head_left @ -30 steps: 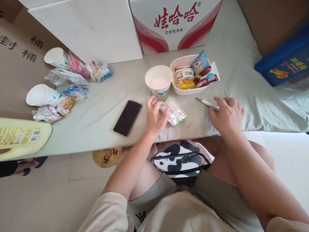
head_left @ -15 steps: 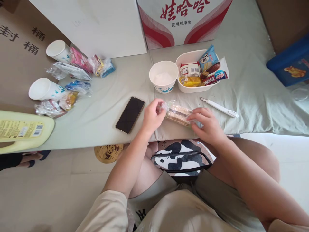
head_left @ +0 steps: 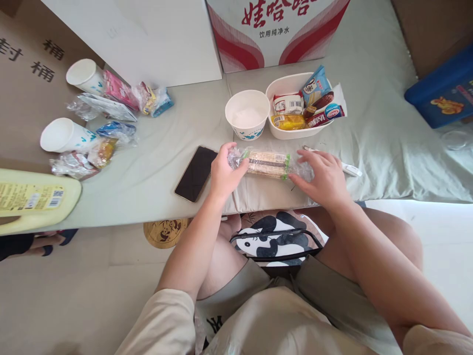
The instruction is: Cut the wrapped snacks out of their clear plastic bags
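Note:
A packet of sandwich biscuits (head_left: 266,164) in a clear wrapper with green marks lies lengthwise between my hands, near the front of the cloth-covered table (head_left: 155,162). My left hand (head_left: 226,170) grips its left end, thumb and forefinger on the crinkled plastic. Around the loose right end of the wrapper, my right hand (head_left: 323,175) is curled, thumb below and fingers above. Partly behind my right fingers is a white utility knife (head_left: 351,170). A dark phone (head_left: 195,173) rests just left of my left hand.
Beyond the packet stand a paper bowl (head_left: 247,116) and a white tub (head_left: 281,86) of wrapped snacks. Two tipped paper cups (head_left: 66,135) with snack packets lie at the left, near a yellow jug (head_left: 40,197). Cartons (head_left: 273,44) line the back; a blue container (head_left: 443,93) is at right.
The packet has turned to lie more level, and its green-marked ends now show. My right hand has shifted outward to the wrapper's right end, covering part of the knife. The view moved slightly.

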`<state>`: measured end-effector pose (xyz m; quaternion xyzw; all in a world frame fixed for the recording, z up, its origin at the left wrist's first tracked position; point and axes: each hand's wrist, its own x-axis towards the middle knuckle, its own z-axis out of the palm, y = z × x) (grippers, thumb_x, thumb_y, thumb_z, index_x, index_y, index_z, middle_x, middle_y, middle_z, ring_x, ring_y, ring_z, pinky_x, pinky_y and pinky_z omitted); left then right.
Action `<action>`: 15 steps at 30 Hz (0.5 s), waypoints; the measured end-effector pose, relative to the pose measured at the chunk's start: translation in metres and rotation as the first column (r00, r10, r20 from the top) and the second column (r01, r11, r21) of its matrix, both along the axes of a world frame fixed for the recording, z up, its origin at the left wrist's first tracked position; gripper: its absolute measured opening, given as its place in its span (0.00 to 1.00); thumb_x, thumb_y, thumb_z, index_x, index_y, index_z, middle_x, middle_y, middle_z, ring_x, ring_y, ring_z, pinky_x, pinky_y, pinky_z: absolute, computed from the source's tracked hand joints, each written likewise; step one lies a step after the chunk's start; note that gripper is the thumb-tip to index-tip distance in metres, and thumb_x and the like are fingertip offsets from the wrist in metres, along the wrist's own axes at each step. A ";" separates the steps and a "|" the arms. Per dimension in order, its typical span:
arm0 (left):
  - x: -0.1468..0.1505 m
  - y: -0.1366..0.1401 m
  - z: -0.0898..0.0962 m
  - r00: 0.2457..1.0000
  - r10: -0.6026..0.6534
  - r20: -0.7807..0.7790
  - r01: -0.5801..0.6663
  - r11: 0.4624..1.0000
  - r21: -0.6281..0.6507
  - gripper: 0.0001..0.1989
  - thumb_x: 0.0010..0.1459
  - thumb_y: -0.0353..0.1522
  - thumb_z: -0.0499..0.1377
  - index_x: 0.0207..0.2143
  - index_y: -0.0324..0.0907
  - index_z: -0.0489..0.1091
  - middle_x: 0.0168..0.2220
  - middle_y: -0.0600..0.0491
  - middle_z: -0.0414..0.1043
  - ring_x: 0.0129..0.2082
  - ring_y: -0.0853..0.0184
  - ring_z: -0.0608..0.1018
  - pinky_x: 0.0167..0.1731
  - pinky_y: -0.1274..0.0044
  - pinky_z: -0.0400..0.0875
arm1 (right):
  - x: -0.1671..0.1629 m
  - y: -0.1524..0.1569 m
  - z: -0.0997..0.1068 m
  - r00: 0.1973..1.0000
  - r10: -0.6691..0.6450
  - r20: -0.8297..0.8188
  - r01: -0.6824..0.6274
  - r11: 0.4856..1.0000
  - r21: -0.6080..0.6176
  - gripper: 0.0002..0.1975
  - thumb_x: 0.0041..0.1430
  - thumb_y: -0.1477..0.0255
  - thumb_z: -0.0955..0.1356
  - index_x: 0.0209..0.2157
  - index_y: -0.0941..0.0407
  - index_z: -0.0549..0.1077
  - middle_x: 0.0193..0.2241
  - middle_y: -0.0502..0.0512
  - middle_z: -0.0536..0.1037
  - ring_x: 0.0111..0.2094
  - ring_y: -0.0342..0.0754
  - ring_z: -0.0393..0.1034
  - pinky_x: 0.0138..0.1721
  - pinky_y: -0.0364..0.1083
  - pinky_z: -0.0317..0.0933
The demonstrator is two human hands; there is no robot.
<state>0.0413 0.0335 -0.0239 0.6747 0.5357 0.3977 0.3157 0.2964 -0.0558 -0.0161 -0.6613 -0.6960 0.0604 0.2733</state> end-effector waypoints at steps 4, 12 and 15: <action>-0.004 0.002 0.005 0.999 0.006 -0.046 -0.003 0.998 0.069 0.04 0.56 0.28 0.60 0.34 0.44 0.75 0.36 0.53 0.80 0.39 0.64 0.80 0.46 0.71 0.75 | 0.002 0.003 0.004 0.999 -0.048 0.025 0.048 0.999 0.002 0.14 0.70 0.67 0.62 0.38 0.51 0.79 0.40 0.60 0.83 0.48 0.59 0.76 0.53 0.58 0.63; -0.008 -0.005 0.015 0.992 -0.094 0.086 0.078 0.982 0.174 0.04 0.57 0.32 0.60 0.33 0.44 0.75 0.38 0.52 0.82 0.42 0.64 0.82 0.47 0.70 0.76 | 0.012 -0.006 0.027 0.997 -0.081 -0.016 0.083 0.977 0.197 0.10 0.64 0.70 0.64 0.34 0.50 0.78 0.43 0.60 0.83 0.52 0.61 0.75 0.54 0.62 0.65; -0.012 -0.009 0.017 0.992 -0.113 0.057 0.104 0.983 0.149 0.04 0.55 0.30 0.59 0.29 0.44 0.73 0.33 0.53 0.81 0.37 0.65 0.82 0.43 0.72 0.76 | 0.014 -0.012 0.027 0.997 0.067 -0.042 -0.063 0.993 0.095 0.09 0.61 0.71 0.64 0.32 0.51 0.76 0.35 0.58 0.83 0.43 0.57 0.78 0.49 0.58 0.65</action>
